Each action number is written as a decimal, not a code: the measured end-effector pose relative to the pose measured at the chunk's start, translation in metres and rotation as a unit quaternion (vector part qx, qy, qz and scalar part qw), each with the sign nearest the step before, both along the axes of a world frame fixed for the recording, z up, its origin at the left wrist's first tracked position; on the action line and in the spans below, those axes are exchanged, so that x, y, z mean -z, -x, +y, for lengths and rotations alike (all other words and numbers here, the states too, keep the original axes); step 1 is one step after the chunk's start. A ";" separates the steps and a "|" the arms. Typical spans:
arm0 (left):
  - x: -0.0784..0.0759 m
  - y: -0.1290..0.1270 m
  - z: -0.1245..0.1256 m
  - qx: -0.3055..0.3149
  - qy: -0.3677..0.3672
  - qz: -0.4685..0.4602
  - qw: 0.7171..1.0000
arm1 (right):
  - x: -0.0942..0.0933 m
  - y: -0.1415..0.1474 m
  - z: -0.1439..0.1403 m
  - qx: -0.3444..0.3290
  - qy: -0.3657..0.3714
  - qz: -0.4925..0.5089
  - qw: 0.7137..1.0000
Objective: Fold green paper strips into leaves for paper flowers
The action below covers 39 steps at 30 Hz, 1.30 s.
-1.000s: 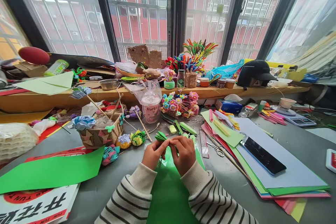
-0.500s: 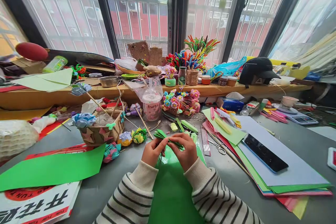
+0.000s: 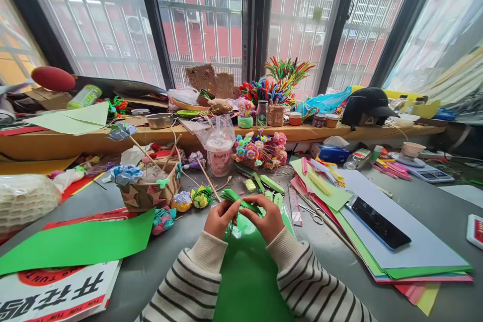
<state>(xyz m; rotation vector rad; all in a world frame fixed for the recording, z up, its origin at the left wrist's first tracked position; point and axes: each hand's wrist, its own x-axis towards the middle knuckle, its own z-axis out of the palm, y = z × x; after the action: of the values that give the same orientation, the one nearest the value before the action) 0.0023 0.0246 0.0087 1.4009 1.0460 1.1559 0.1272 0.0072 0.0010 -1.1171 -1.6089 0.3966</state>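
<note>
Both my hands meet over a green sheet on the table. My left hand pinches the left part of folded green paper, which fans out above the fingers. A few thin strands hang below those fingertips; what they are I cannot make out. My right hand grips the right end of the same folded paper between thumb and fingers. Beyond the hands lie a green craft knife, green paper strips and a small yellow-green block.
A ruler and scissors lie right of the hands, near a paper stack bearing a phone. At left are a basket with paper flowers and green paper. A lidded cup stands ahead.
The folded green paper has turned slightly in the fingers, its right part showing more. Both hands stay in nearly the same place, and the view has shifted a little.
</note>
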 end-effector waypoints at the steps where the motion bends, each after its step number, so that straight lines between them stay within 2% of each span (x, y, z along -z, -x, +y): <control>1: 0.000 0.000 0.000 0.001 0.000 0.001 1.000 | 0.000 0.000 0.000 0.002 -0.005 -0.007 1.000; 10: 0.004 -0.005 0.000 -0.043 -0.030 0.046 0.998 | 0.006 -0.004 0.004 0.068 -0.073 -0.144 0.985; 15: 0.005 -0.005 0.001 -0.057 -0.026 0.060 0.996 | 0.006 0.002 0.003 0.074 -0.070 -0.159 0.982; 23: 0.009 -0.003 0.004 -0.047 -0.015 0.079 0.996 | 0.005 0.003 0.002 0.085 -0.049 -0.172 0.980; 26: 0.008 -0.002 0.006 -0.040 -0.010 0.066 0.997 | 0.004 0.001 0.001 0.062 -0.031 -0.164 0.984; 34: 0.001 0.008 0.008 0.051 0.033 0.010 0.998 | -0.012 -0.016 -0.001 -0.109 -0.003 -0.081 0.991; 39: 0.000 0.011 0.009 0.107 0.048 0.003 0.993 | -0.020 -0.022 -0.004 -0.117 -0.022 -0.080 0.990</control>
<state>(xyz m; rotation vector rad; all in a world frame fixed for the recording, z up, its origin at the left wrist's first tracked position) -0.0087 0.0334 0.0087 1.4037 0.9194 0.9338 0.1490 0.0036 0.0206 -0.9493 -1.8905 0.4303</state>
